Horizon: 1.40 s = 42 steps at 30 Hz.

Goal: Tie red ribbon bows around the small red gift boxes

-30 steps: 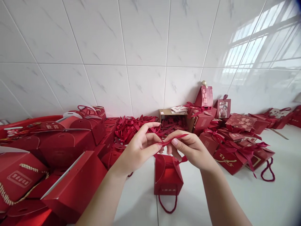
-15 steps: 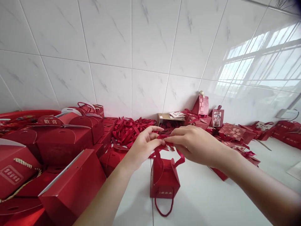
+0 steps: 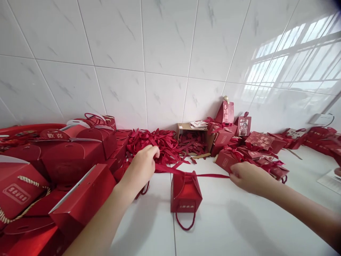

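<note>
A small red gift box [image 3: 186, 193] stands upright on the white tiled surface, its rope handle hanging down the front. Across its top runs a red ribbon [image 3: 213, 175], pulled out to both sides and crossing at the box's peak. My left hand [image 3: 144, 160] is closed on the ribbon's left end, in front of the ribbon heap. On the right, my right hand [image 3: 243, 176] grips the other end in a fist. Both hands are apart from the box, and the ribbon looks taut between them.
Large red boxes [image 3: 74, 160] are stacked at the left. Behind lie a heap of loose red ribbons [image 3: 154, 144] and a cardboard box [image 3: 181, 131] of red strips. Finished-looking red boxes [image 3: 226, 160] crowd the right. At the far right edge, part of another person's hand [image 3: 337, 172] shows.
My hands were together above the box, fingers at the ribbon. They have moved apart to left and right, drawing the ribbon out straight and tight on the box's top.
</note>
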Motion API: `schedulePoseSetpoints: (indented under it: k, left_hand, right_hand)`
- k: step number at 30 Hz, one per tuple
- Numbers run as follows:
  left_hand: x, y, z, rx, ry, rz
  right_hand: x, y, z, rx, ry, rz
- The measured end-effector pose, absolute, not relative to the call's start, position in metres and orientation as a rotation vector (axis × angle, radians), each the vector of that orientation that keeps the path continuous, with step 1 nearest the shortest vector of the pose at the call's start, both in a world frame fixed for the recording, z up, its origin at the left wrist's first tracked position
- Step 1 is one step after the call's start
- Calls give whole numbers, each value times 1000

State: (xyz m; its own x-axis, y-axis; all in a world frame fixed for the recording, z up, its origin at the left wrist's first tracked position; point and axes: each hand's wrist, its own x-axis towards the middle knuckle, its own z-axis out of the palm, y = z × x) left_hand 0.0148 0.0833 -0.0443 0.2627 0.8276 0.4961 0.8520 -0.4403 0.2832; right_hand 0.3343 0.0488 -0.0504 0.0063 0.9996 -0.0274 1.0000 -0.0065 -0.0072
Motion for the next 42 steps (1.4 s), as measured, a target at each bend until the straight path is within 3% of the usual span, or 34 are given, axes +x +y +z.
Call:
schedulePoseSetpoints:
  k: [7,19,22,25,28,31,34,39,42]
  left_hand:
    - [10,77,-72,-2378,-1766,-19]
    - [15,79,-103,-2422,-1687,78]
    - [16,82,-102,-2389,-1614,-18]
    - [23,85,-99,-2418,-1604,-410]
    - [38,85,-101,-2732,-1731,-923]
    - [55,84,-110,-2995,-1887,-1200]
    - [69,84,-120,-3023,-2027,-1308]
    - [78,88,-124,-3162,-2161,-1300]
    - [70,95,-117,-3232,-2187,-1179]
  right_hand:
    - [356,47,-92,2054,1991,-118]
    - [356,50,-98,2076,1990,-253]
    - [351,50,-98,2134,2055,-241]
    - [338,51,-97,2164,2267,-277]
    - [320,50,-99,2101,2606,-620]
    - [304,49,-110,2019,2803,-870]
    - [296,54,-127,2039,2829,-1127]
    - [303,66,-138,2134,2426,-1845]
    - [314,61,-127,2149,2585,-1760]
